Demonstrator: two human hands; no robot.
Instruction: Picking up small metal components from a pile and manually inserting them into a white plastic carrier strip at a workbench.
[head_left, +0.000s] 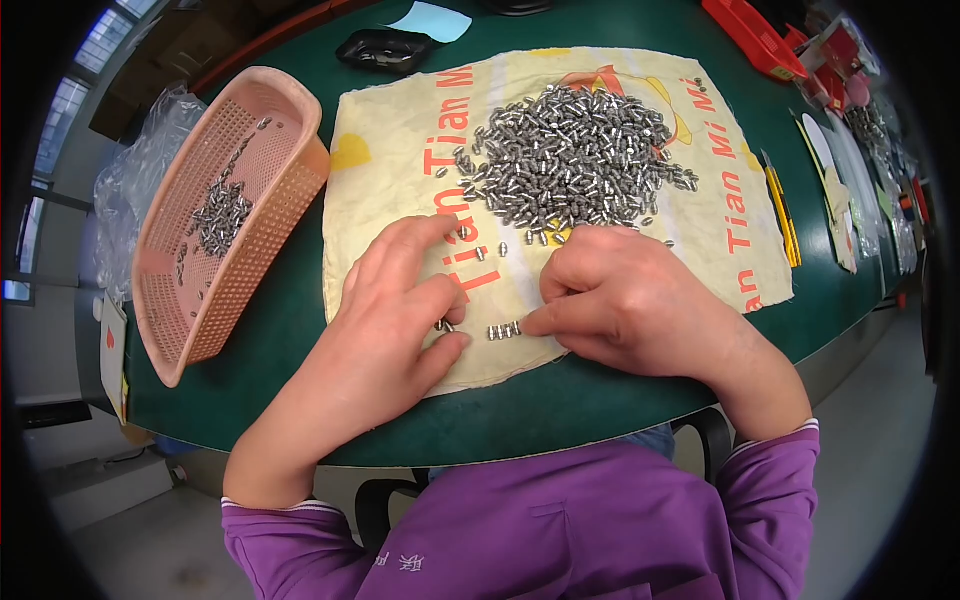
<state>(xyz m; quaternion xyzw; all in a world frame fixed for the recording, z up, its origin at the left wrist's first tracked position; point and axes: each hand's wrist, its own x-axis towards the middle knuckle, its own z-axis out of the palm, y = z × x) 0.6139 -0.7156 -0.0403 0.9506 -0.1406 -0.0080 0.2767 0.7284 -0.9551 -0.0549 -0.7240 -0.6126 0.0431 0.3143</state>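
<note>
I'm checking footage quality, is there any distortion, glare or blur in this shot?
Head view: fisheye bends the green table edge, with black corners; lighting is even with soft shadows under both hands; the pile of metal pins glints without washing out; centre sharp, rim clutter softer.

a pink perforated basket sits at nine o'clock on the green table, a few small metal pieces lying in it. just beyond it, at ten o'clock, lies crumpled clear plastic. a black tray rests at eleven o'clock, with a pale blue sheet just beside it toward twelve. a red bin stands at one o'clock. yellow strips lie at three o'clock, near flat pale cards further out along the table's rim.
</note>
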